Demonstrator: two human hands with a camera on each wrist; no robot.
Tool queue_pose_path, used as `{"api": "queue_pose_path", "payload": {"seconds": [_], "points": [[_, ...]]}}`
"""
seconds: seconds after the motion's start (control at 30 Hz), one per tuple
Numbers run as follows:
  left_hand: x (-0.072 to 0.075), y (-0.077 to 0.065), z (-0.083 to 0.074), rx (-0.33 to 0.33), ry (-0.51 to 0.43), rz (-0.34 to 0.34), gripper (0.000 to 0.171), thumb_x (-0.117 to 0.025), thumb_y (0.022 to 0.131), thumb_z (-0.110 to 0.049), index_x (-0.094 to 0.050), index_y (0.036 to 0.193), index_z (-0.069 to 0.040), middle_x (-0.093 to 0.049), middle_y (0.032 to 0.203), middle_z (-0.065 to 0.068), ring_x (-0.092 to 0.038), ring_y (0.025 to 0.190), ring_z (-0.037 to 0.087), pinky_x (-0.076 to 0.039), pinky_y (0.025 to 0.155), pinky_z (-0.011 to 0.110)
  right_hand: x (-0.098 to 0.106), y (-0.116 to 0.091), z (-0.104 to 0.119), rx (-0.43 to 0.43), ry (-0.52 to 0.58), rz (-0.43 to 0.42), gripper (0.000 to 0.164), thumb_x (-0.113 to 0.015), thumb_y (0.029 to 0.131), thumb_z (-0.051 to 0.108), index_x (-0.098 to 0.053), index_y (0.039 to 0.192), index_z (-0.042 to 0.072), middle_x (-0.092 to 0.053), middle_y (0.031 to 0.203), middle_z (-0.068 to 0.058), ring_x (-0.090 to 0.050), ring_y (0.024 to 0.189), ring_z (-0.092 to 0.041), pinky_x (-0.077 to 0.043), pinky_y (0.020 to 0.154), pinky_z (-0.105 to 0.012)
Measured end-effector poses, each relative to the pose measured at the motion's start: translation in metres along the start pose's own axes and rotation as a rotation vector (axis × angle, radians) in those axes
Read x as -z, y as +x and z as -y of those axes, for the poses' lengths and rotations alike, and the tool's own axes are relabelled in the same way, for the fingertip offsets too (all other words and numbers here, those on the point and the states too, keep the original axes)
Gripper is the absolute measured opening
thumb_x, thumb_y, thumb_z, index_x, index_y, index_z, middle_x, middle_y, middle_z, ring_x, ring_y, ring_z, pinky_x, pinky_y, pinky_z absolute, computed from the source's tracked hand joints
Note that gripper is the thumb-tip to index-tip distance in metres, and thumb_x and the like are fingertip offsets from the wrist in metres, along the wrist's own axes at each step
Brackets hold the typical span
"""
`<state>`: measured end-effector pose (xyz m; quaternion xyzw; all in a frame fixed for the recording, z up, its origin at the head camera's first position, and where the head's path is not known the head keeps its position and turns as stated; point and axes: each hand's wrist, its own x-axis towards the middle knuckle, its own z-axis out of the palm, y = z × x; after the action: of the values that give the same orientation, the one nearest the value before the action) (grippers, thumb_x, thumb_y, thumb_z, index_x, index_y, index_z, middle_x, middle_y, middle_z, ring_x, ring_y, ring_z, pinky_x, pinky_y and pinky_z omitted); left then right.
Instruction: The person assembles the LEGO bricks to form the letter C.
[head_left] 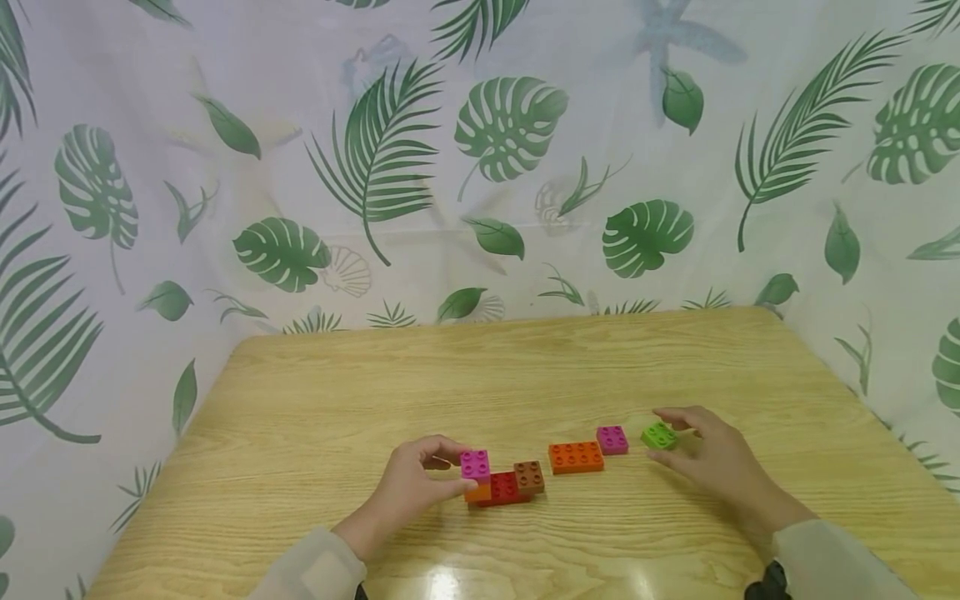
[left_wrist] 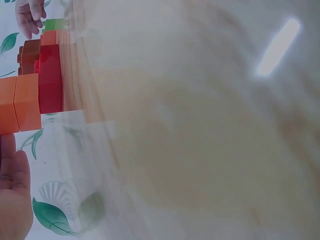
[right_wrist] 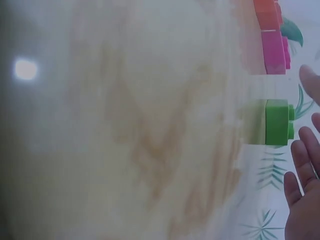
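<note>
My left hand [head_left: 420, 479] pinches the left end of a small brick build, thumb in front and fingers behind. There a pink brick [head_left: 474, 465] sits on an orange brick [head_left: 477, 492], above one end of a long red brick [head_left: 504, 487]. A brown brick [head_left: 529, 476] stands on the red brick's other end. My right hand [head_left: 708, 450] reaches around a light green brick [head_left: 659, 436], thumb and fingers spread to either side. In the right wrist view, a gap shows between those fingers and the green brick [right_wrist: 277, 122].
Between the hands lie a long orange brick [head_left: 576, 457] and a small pink brick [head_left: 612, 440], close together at their corners. All rest on a wood-grain table [head_left: 375, 383]. Behind and beside it hangs a leaf-patterned cloth [head_left: 420, 275].
</note>
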<state>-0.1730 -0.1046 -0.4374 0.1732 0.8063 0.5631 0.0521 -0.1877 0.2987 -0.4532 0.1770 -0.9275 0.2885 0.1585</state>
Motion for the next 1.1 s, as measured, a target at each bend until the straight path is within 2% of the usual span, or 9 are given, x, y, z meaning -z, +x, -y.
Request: {"api": "queue_pose_path", "payload": {"seconds": [0.2, 0.37, 0.7, 0.93, 1.1], "points": [[0.0006, -0.0008, -0.0015, 0.001, 0.001, -0.003, 0.027, -0.081, 0.077, -0.016, -0.070, 0.100, -0.009, -0.067, 0.103, 0.000, -0.060, 0.095, 0.020, -0.051, 0.086, 0.038, 0.0022, 0.0001, -0.0035, -0.168, 0.011, 0.097, 0.065, -0.077, 0.080, 0.039, -0.055, 0.128, 0.000, -0.060, 0.115, -0.020, -0.059, 0.098, -0.036, -0.049, 0.078, -0.054], [0.0011, -0.0013, -0.0020, -0.009, -0.001, -0.007, 0.028, -0.081, 0.077, -0.015, -0.069, 0.100, -0.006, -0.067, 0.103, 0.003, -0.061, 0.095, 0.022, -0.051, 0.087, 0.039, 0.0005, 0.0006, -0.0056, -0.233, 0.007, 0.145, 0.070, -0.072, 0.082, 0.047, -0.054, 0.129, -0.001, -0.060, 0.115, -0.024, -0.058, 0.102, -0.040, -0.048, 0.083, -0.055], [0.0016, -0.0005, 0.0003, -0.004, -0.001, 0.009, 0.028, -0.081, 0.077, -0.017, -0.069, 0.101, -0.009, -0.067, 0.105, 0.000, -0.060, 0.096, 0.021, -0.051, 0.087, 0.036, -0.0023, 0.0016, -0.0063, -0.288, 0.009, 0.188, 0.073, -0.070, 0.082, 0.052, -0.056, 0.127, -0.004, -0.059, 0.118, -0.027, -0.058, 0.103, -0.041, -0.050, 0.084, -0.052], [0.0008, 0.0008, 0.0024, -0.012, 0.010, 0.012, 0.028, -0.081, 0.078, -0.018, -0.069, 0.101, -0.009, -0.067, 0.104, 0.000, -0.060, 0.095, 0.020, -0.051, 0.085, 0.034, -0.0005, 0.0020, -0.0052, -0.296, 0.002, 0.157, 0.065, -0.072, 0.082, 0.047, -0.060, 0.121, -0.004, -0.065, 0.102, -0.013, -0.061, 0.091, -0.028, -0.053, 0.074, -0.045], [0.0009, 0.0006, 0.0021, -0.008, 0.007, 0.014, 0.027, -0.081, 0.078, -0.018, -0.069, 0.101, -0.009, -0.067, 0.103, 0.000, -0.060, 0.095, 0.020, -0.051, 0.086, 0.034, 0.0027, 0.0038, 0.0007, -0.278, 0.031, 0.108, 0.060, -0.072, 0.083, 0.044, -0.060, 0.120, -0.002, -0.066, 0.103, -0.013, -0.061, 0.091, -0.029, -0.053, 0.074, -0.046]]}}
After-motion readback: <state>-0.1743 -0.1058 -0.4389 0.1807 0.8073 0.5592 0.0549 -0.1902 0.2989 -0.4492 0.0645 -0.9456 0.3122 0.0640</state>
